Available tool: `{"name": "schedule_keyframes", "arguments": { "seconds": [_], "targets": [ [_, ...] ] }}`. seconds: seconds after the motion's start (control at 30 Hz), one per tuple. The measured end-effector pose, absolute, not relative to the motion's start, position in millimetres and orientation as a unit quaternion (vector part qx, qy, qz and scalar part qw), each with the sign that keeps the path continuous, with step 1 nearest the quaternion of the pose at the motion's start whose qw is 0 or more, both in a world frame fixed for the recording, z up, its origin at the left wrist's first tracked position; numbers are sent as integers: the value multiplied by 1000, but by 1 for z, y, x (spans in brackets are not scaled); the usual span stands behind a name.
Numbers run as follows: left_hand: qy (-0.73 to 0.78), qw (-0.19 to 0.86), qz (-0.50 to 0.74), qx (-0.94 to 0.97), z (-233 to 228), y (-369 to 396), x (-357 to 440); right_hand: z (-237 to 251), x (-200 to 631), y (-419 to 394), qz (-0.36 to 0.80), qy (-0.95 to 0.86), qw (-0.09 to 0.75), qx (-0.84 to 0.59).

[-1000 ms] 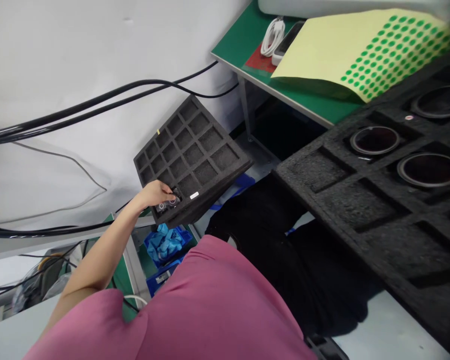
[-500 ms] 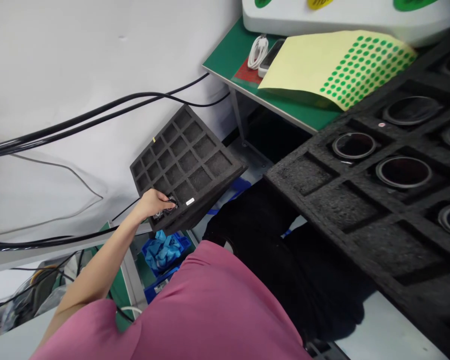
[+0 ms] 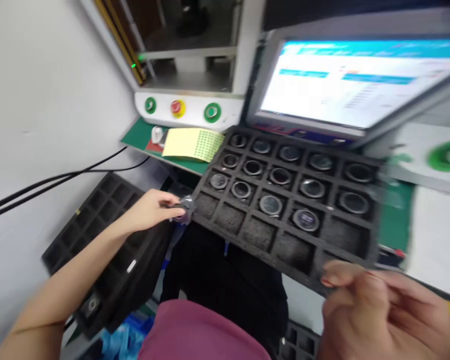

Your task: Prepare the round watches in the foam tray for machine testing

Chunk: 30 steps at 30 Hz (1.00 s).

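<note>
My left hand (image 3: 159, 211) pinches a small lens part (image 3: 184, 209) between thumb and fingers, beside the near left corner of the large black foam tray (image 3: 260, 257). The part has a shiny, clear edge and is blurred. Several round dark-rimmed lenses (image 3: 270, 205) sit in the tray's back rows. My right hand (image 3: 378, 310) is at the tray's near right corner, fingers curled together; blur hides whether anything is in them. A second black foam tray (image 3: 107, 200) lies under my left forearm, with one round part (image 3: 92, 304) in a near pocket.
A machine panel with green and red buttons (image 3: 178, 108) stands behind. A lit monitor (image 3: 337, 85) is at the back right. A yellow sticker sheet (image 3: 182, 142) lies on the green table (image 3: 137, 132). Black cables (image 3: 60, 176) run along the left wall.
My left hand has lifted a lens part from the left tray and carried it right to the large tray. The view has turned right and my right hand has come into sight.
</note>
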<state>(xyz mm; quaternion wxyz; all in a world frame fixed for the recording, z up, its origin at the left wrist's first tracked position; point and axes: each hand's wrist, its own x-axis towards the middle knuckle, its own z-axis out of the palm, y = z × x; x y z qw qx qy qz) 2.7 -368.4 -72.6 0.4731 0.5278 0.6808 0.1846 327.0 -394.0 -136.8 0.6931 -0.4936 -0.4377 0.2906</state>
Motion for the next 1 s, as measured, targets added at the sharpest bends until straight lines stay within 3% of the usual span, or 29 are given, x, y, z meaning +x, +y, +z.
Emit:
{"name": "schedule_keyframes", "arguments": {
  "seconds": [0.17, 0.37, 0.63, 0.83, 1.0],
  "targets": [
    [532, 496, 205, 655, -96, -255, 130, -133, 337, -392, 232, -456, 714, -477],
    [524, 424, 193, 713, -117, -183, 215, -139, 371, -402, 175, -439, 675, -567],
    [551, 290, 190, 759, -112, -185, 205, -145, 408, -375, 133, -466, 598, -638],
    [588, 236, 176, 754, -124, -174, 175, -139, 415, -305, 103, -685, 415, -590],
    [573, 221, 156, 774, -126, -160, 173, -145, 396, -233, 134, -690, 318, -637]
  ]
}}
